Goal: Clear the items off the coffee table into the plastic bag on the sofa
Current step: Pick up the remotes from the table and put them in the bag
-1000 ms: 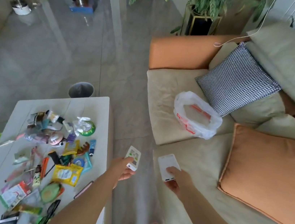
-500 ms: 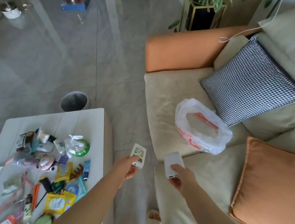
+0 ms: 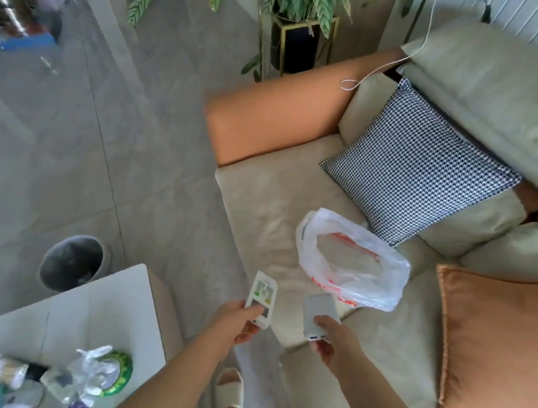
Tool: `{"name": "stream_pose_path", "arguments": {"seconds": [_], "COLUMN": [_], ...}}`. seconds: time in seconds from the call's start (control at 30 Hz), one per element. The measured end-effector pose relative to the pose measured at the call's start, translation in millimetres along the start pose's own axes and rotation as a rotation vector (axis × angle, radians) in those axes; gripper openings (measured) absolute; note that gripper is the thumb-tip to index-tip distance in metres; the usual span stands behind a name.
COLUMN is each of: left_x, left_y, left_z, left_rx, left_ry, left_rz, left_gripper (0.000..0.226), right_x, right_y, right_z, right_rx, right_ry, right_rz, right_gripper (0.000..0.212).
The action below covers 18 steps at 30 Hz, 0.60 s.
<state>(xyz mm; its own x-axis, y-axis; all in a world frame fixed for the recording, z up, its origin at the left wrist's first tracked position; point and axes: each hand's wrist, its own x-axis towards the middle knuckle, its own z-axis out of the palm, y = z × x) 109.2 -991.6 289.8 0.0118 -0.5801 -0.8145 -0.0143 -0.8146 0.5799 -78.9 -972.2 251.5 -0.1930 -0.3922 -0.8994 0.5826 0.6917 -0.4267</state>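
**Two items carried to the bag**

The left hand (image 3: 246,321) pinches a small white remote (image 3: 260,303); the right hand (image 3: 332,342) grips a white power bank (image 3: 319,316). Both are near the plastic bag (image 3: 352,267), which lies open-mouthed on the sofa (image 3: 270,211) just beyond. Next: reach over the opening and let go. More clutter waits on the coffee table (image 3: 100,311), near left.

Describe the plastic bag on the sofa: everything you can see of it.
The plastic bag is thin, translucent white film with red-orange print on its sides, crumpled and slack. It lies on the beige sofa seat, its mouth gaping open toward the camera; the inside looks empty, though the folds hide part of it. Its far edge sits beside the houndstooth cushion; contact is unclear. Neither hand touches it; the white device in the right hand is just short of its near edge.
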Motion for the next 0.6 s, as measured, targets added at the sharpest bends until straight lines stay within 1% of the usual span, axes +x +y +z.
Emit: {"name": "stream_pose_path", "arguments": {"seconds": [0.1, 0.23, 0.4, 0.5, 0.6], "left_x": [23, 49, 76, 96, 117], "left_y": [26, 53, 75, 87, 96], "left_z": [-6, -4, 12, 25, 40], "left_rx": [0.033, 0.128, 0.209, 0.248, 0.283], "left_ry": [-0.064, -0.134, -0.167, -0.161, -0.152], "left_rz": [0.000, 0.008, -0.026, -0.039, -0.065], "left_gripper": [0.009, 0.015, 0.013, 0.011, 0.017], "right_x": [10, 19, 39, 58, 80], "right_y": [-10, -22, -40, -54, -67], "right_z": [22, 39, 46, 44, 35], "right_rx": [0.103, 0.226, 0.276, 0.301, 0.283], "right_ry": [0.010, 0.001, 0.015, 0.030, 0.064], "right_rz": [-0.016, -0.020, -0.011, 0.002, 0.019], "right_gripper": [0.036, 0.030, 0.026, 0.027, 0.028]}}
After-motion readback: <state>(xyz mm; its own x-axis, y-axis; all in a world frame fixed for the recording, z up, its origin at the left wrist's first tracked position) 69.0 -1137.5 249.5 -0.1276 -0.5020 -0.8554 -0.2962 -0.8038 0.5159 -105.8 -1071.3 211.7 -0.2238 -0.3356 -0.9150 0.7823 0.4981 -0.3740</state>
